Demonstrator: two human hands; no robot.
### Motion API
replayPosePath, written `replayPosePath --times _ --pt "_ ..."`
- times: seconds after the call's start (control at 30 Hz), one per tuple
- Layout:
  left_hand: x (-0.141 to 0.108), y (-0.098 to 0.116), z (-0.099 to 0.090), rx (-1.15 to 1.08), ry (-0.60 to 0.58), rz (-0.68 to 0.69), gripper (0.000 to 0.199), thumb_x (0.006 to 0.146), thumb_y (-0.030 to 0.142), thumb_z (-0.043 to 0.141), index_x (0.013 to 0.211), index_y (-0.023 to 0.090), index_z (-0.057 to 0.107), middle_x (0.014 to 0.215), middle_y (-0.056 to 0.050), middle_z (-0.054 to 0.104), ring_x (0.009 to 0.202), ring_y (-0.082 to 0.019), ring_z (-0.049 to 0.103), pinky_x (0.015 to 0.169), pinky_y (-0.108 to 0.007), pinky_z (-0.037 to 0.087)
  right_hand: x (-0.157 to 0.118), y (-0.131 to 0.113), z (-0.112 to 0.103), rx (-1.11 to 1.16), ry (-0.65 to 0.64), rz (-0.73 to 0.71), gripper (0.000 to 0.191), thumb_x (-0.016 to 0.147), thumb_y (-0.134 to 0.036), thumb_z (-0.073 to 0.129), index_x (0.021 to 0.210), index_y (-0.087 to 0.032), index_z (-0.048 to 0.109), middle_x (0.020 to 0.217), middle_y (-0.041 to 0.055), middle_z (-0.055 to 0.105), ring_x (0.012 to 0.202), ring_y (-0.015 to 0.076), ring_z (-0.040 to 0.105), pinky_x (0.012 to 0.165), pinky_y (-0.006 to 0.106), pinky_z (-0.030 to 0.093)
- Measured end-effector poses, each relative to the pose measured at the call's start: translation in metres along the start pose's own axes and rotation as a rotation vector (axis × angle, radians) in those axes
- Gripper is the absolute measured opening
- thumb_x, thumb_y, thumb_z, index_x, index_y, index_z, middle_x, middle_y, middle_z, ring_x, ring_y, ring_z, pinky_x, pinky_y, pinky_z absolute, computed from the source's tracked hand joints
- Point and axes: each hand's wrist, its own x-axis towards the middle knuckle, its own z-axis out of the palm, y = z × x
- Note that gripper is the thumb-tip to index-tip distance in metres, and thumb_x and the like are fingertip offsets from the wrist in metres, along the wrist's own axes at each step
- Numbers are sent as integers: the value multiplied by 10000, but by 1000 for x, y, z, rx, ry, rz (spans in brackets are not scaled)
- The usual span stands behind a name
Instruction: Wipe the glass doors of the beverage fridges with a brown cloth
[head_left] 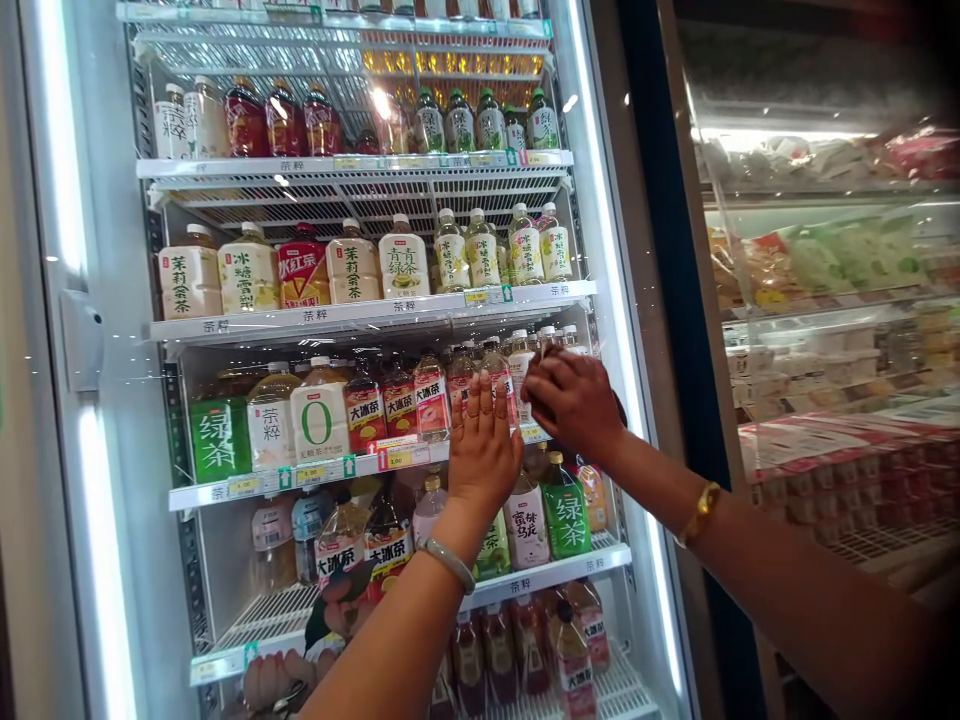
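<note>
Where left hand (484, 448) lies flat, bottles (431, 400) behind

You face a glossy glass door (375, 335), smooth plastic bottles (320, 412), a polished stone-like bangle (452, 562) and your shiny gold-toned metal bracelet (700, 511).

This is a shop, most likely a supermarket or grocery store — the chilled drinks section of one. A tall, lit fridge (120, 250) holds shelf after shelf of bottles (405, 265), many of the same kind standing side by side with their labels facing out. Small price tags (405, 457), one reading 3.00, run along the shelf edges. To the right stands a second lit display case (915, 530) — stocked with packets (862, 255), tubs (847, 360) and rows of small cups (825, 495).
</note>
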Motion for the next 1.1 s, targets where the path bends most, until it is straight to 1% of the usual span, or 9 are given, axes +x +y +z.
replayPosePath --times 0.1,0.17,0.33,0.4,0.47,0.57,0.73,0.97,1.1 --pt "-1 0 2 -15 -9 0 917 984 306 530 1648 126 -76 1719 -176 53 1609 -309 53 1316 -573 160 -39 2 -9 -3 -38 -219 195 937 -305 609 1103 -265 702 1185 52 692 1193 261 503 966 426 364" --pt "-2 1 3 -32 -22 -12 915 981 314 530 1651 125 -64 1719 -173 47 1610 -309 33 1316 -586 136 -42 16 -10 -22 -74 -225 185 930 -316 619 1082 -261 708 1156 59 694 1161 266 517 933 420 374" --pt "-1 1 2 -40 -44 -30 906 975 311 537 1657 134 -32 1724 -167 47 1611 -302 25 1320 -577 125 34 30 4 -71 26 256 211 916 -346 597 1044 -210 697 1115 112 666 1057 299 527 829 424 365" --pt "-1 1 1 -26 -35 -19 910 974 307 538 1656 130 -39 1723 -174 69 1609 -306 39 1318 -576 138 63 16 9 -71 41 308 228 898 -349 617 1059 -206 690 1115 116 664 1053 309 516 819 428 351" --pt "-1 0 1 -9 -16 -6 919 976 296 528 1649 118 -72 1719 -182 87 1606 -308 61 1317 -569 157 70 -3 9 -62 18 214 244 896 -364 630 1077 -209 684 1119 115 665 1082 315 500 835 437 343" --pt "-3 -5 0 6 11 23 933 988 288 508 1628 87 -140 1708 -198 112 1600 -301 110 1314 -526 203 41 -24 1 -37 -43 -25 249 925 -378 611 1100 -214 678 1142 107 672 1137 302 472 879 446 335" --pt "-1 -29 -11 6 -12 91 872 1025 288 455 1628 132 -156 1704 -145 188 1594 -229 180 1312 -417 235 -6 -11 -18 15 -176 -240 126 929 -332 610 1005 -280 696 1125 18 695 1134 226 479 878 386 334" --pt "34 -76 -32 -24 31 46 871 1024 300 467 1630 195 -150 1719 -115 135 1607 -246 111 1338 -499 56 95 4 -2 -84 -113 220 289 958 -370 535 1132 -170 651 1167 185 639 1081 329 477 845 448 329" --pt "41 -93 -38 -1 82 12 834 1038 323 453 1642 208 -110 1719 -118 164 1610 -252 117 1331 -531 26 105 -29 5 -48 -113 160 280 944 -372 568 1162 -210 639 1229 141 636 1156 321 461 887 451 325"
